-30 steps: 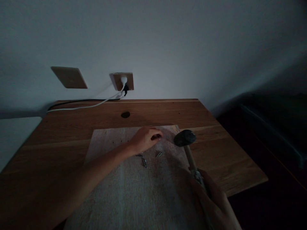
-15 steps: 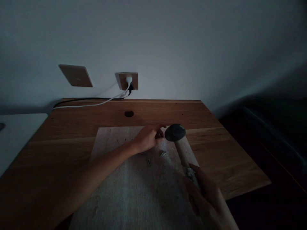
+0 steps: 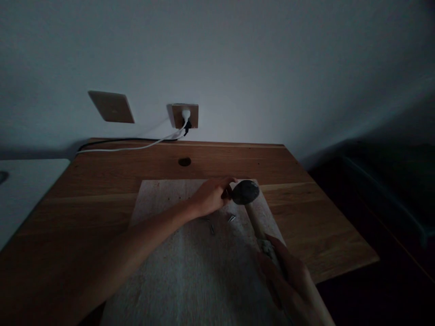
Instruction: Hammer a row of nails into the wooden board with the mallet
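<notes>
My right hand (image 3: 288, 276) is wrapped round the pale handle of a rubber mallet (image 3: 254, 219), whose grip looks worn or taped. The mallet's dark round head is over the far right part of a pale wooden board (image 3: 176, 280), right beside the fingertips of my left hand (image 3: 212, 194). Those left fingers are pinched together near the board's far edge; the mallet head and dim light hide what is between them. Just below the left hand, small metal nails (image 3: 231, 218) lie loose on the board, with more nails (image 3: 211, 227) to their left. Several small dark spots mark the board left of that hand.
Under the board is a brown wooden desk (image 3: 326, 226) with a round cable hole (image 3: 184, 161). Behind it, a wall socket (image 3: 185, 116) holds plugs with white and black cables (image 3: 125, 149). A blank wall plate (image 3: 112, 107) is further left. A white surface (image 3: 30, 190) stands at left.
The mallet head has dropped slightly and shifted a little left, closer to my left fingertips. My left hand keeps its pinch in about the same spot. The view has shifted slightly.
</notes>
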Demonstrator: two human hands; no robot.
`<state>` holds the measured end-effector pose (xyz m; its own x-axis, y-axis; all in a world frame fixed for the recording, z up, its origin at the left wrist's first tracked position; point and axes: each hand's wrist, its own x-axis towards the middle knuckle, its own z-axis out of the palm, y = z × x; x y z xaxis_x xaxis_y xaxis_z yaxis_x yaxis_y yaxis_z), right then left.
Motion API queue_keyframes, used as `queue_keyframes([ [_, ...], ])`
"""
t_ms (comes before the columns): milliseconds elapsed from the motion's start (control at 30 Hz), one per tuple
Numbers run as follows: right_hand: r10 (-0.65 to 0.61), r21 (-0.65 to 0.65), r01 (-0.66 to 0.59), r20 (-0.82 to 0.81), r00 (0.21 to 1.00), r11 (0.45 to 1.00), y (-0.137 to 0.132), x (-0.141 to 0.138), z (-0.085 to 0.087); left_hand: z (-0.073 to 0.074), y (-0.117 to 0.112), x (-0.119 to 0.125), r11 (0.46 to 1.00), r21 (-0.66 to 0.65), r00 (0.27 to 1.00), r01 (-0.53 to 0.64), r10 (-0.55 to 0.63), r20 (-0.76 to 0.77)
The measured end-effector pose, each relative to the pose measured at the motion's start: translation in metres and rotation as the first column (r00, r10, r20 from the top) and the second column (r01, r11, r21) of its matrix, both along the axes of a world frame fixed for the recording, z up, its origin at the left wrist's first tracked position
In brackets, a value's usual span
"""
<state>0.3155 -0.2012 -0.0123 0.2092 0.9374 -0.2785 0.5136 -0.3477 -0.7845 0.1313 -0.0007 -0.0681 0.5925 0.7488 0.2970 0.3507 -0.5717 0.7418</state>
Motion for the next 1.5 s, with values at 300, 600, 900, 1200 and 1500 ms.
queue_keyframes([
  [300, -0.104, 0.173, 0.082, 0.123, 0.987, 0.982, -0.027, 0.026, -0.013, 0.036, -0.016, -0.013, 0.973, 0.141, 0.968, 0.184, -0.154, -0.198],
  [600, -0.133, 0.12, 0.121, 0.099, 0.986, 0.985, -0.031, 0.035, -0.023, 0.045, -0.039, -0.01, 0.903, 0.219, 0.86, 0.369, -0.243, -0.449],
  [900, -0.092, 0.082, 0.086, 0.079, 0.993, 0.993, -0.031, 0.041, -0.028, 0.046, -0.02, -0.021, 0.927, 0.093, 0.898, 0.364, -0.322, -0.3],
  [1200, -0.139, 0.024, 0.138, 0.084, 0.987, 0.99, -0.04, 0.053, -0.044, 0.024, 0.02, -0.042, 0.986, -0.065, 0.986, 0.156, -0.16, -0.051],
  [1500, -0.17, 0.036, 0.168, 0.082, 0.982, 0.985, -0.04, 0.048, -0.044, 0.01, 0.019, -0.039, 0.984, 0.04, 0.984, 0.174, -0.173, -0.033],
])
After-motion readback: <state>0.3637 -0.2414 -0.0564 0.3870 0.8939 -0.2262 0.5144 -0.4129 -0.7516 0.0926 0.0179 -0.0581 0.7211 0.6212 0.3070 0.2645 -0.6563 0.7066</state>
